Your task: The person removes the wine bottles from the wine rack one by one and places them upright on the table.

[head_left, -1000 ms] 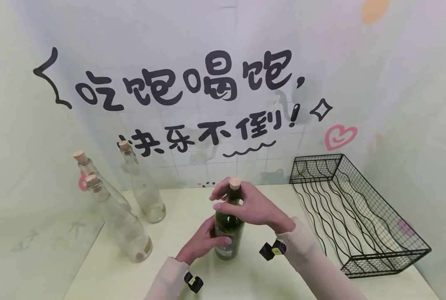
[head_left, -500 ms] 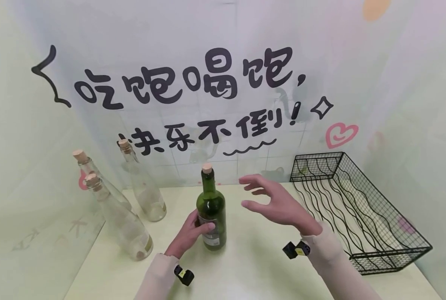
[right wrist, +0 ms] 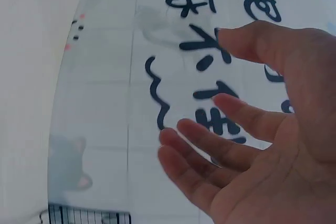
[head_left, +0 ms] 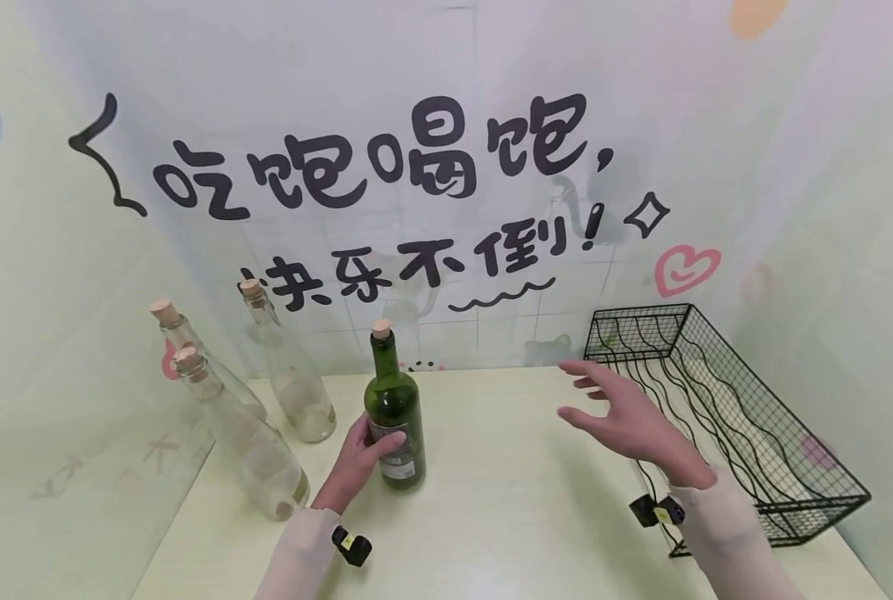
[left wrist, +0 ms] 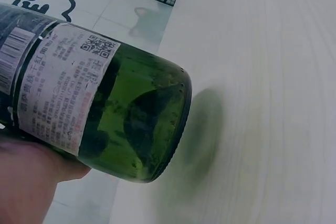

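My left hand [head_left: 352,465] grips a green glass wine bottle [head_left: 393,398] around its labelled lower body, thumb across the front. The bottle stands nearly upright with a cork [head_left: 381,329] in its neck. In the left wrist view its base and the white label with a QR code [left wrist: 98,45] show, with a greenish shadow on the table beside the base. My right hand [head_left: 629,417] hovers over the table near the wire rack, fingers spread and slightly bent. Its palm and fingers hold nothing in the right wrist view.
Several corked clear bottles [head_left: 247,446] stand at the left of the pale table [head_left: 491,500]. A black wire rack [head_left: 814,504] with wavy bars lies at the right. Behind is a white wall [head_left: 446,58] with black lettering.
My right hand has let go of the wine bottle's neck and moved right toward the rack. My left hand has carried the bottle left, nearer the clear bottles.
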Motion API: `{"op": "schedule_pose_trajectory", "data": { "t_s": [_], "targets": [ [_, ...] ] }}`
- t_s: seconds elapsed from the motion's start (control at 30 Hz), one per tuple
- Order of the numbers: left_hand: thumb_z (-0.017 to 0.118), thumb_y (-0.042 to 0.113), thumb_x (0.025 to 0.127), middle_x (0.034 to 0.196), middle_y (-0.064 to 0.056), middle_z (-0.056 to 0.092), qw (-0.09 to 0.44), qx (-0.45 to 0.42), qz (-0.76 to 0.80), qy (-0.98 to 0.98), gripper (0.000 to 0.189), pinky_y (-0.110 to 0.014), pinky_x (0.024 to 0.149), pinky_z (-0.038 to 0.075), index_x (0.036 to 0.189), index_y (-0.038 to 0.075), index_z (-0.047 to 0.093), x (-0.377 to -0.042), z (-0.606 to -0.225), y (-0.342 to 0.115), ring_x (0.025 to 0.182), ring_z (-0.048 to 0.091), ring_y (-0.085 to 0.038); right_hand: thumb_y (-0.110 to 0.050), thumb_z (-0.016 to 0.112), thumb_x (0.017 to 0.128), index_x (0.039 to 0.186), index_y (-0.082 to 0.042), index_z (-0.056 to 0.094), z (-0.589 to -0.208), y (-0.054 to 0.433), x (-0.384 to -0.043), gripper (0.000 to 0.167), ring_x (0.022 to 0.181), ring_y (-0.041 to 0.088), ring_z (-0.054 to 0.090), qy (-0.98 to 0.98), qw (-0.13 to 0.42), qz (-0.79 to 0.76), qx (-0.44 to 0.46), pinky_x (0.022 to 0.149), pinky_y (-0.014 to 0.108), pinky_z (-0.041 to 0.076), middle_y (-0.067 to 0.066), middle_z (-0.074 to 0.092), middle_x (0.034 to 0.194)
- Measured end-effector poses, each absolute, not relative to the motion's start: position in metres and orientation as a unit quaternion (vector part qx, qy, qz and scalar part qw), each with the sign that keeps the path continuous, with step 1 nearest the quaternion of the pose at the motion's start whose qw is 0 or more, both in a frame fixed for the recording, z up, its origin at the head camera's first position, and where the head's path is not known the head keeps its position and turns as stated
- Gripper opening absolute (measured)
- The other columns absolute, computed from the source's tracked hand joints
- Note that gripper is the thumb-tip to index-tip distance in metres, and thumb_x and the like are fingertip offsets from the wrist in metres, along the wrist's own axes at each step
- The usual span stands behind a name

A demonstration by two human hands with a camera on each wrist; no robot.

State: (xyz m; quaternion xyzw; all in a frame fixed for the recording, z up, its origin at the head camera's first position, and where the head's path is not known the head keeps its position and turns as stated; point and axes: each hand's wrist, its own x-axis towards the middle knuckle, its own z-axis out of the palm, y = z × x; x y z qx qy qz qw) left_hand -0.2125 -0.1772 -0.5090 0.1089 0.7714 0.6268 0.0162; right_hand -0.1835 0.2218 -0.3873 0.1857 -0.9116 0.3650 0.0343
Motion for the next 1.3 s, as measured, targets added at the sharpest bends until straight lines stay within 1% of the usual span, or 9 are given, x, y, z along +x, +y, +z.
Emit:
{"op": "schedule_pose_trajectory", "data": {
  "t_s": [0.33, 0.53, 0.67, 0.73, 0.77, 0.83, 0.9, 1.07, 1.3],
  "targets": [
    [0.065, 0.022, 0.097, 0.147, -0.014, 0.055, -0.021, 0.059, 0.626, 0.777, 0.057, -0.048, 0.117, 0.036, 0.149, 0.013, 0.043, -0.218, -0.512, -0.192, 0.130, 0.052, -0.016, -0.030, 0.071, 0.095, 0.146, 0.004, 0.049, -0.388, 0.259, -0.171, 0.064, 0.120, 0.049, 0.061, -0.956, -0.032, 0.284, 0.064, 0.089, 0.057, 0.055, 0.033, 0.057, 0.140],
    [0.066, 0.025, 0.097, 0.146, -0.013, 0.054, -0.027, 0.022, 0.634, 0.773, 0.058, -0.045, 0.117, 0.035, 0.148, 0.012, 0.043, -0.222, -0.512, -0.199, 0.130, 0.051, -0.016, -0.023, 0.068, 0.094, 0.135, 0.016, 0.053, -0.392, 0.276, -0.170, 0.058, 0.116, 0.055, 0.061, -0.972, -0.053, 0.229, 0.022, 0.092, 0.062, 0.053, 0.040, 0.061, 0.128],
    [0.065, 0.024, 0.098, 0.150, -0.014, 0.050, -0.034, 0.010, 0.645, 0.764, 0.060, -0.048, 0.120, 0.031, 0.150, 0.012, 0.039, -0.222, -0.513, -0.204, 0.136, 0.046, -0.023, -0.016, 0.070, 0.092, 0.123, 0.019, 0.061, -0.394, 0.281, -0.169, 0.047, 0.104, 0.051, 0.067, -0.973, -0.066, 0.218, 0.021, 0.085, 0.058, 0.057, 0.038, 0.066, 0.118],
    [0.065, 0.024, 0.098, 0.151, -0.014, 0.048, -0.037, 0.005, 0.648, 0.761, 0.061, -0.049, 0.121, 0.030, 0.151, 0.011, 0.037, -0.221, -0.514, -0.205, 0.138, 0.045, -0.025, -0.010, 0.067, 0.091, 0.090, 0.015, 0.067, -0.395, 0.282, -0.168, 0.025, 0.074, 0.036, 0.068, -0.971, -0.070, 0.227, 0.016, 0.064, 0.044, 0.057, 0.028, 0.070, 0.085],
    [0.065, 0.024, 0.098, 0.150, -0.014, 0.048, -0.039, 0.002, 0.651, 0.758, 0.061, -0.049, 0.120, 0.030, 0.151, 0.010, 0.037, -0.221, -0.514, -0.206, 0.137, 0.045, -0.025, -0.006, 0.065, 0.090, 0.073, 0.008, 0.063, -0.396, 0.283, -0.167, 0.022, 0.062, 0.026, 0.061, -0.971, -0.067, 0.229, 0.016, 0.055, 0.036, 0.051, 0.019, 0.063, 0.070],
    [0.066, 0.023, 0.098, 0.150, -0.014, 0.049, -0.041, -0.005, 0.653, 0.756, 0.061, -0.048, 0.120, 0.031, 0.150, 0.010, 0.037, -0.221, -0.515, -0.207, 0.135, 0.046, -0.023, 0.002, 0.057, 0.085, 0.056, -0.010, 0.040, -0.397, 0.284, -0.164, 0.036, 0.050, 0.013, 0.037, -0.970, -0.061, 0.236, 0.014, 0.048, 0.025, 0.032, 0.002, 0.038, 0.054],
    [0.066, 0.024, 0.098, 0.148, -0.013, 0.050, -0.044, -0.014, 0.654, 0.755, 0.060, -0.045, 0.119, 0.032, 0.149, 0.010, 0.039, -0.222, -0.515, -0.208, 0.130, 0.048, -0.017, 0.008, 0.048, 0.076, 0.062, -0.021, 0.019, -0.399, 0.286, -0.163, 0.043, 0.054, 0.009, 0.015, -0.968, -0.059, 0.246, 0.011, 0.053, 0.023, 0.016, -0.007, 0.014, 0.058],
    [0.067, 0.026, 0.098, 0.145, -0.007, 0.053, -0.058, -0.039, 0.657, 0.751, 0.060, -0.034, 0.114, 0.035, 0.149, 0.014, 0.040, -0.225, -0.519, -0.212, 0.122, 0.051, -0.005, 0.012, 0.036, 0.064, 0.065, -0.022, 0.016, -0.404, 0.289, -0.162, 0.039, 0.056, 0.010, 0.011, -0.966, -0.056, 0.253, 0.006, 0.054, 0.024, 0.013, -0.008, 0.010, 0.060],
    [0.070, 0.029, 0.097, 0.139, -0.003, 0.054, -0.074, -0.063, 0.663, 0.742, 0.061, -0.031, 0.111, 0.036, 0.149, 0.015, 0.040, -0.226, -0.522, -0.216, 0.120, 0.052, -0.006, 0.014, 0.034, 0.066, 0.065, -0.021, 0.017, -0.409, 0.286, -0.161, 0.039, 0.057, 0.011, 0.010, -0.963, -0.059, 0.261, 0.000, 0.054, 0.026, 0.012, -0.006, 0.010, 0.060]
  ]
}}
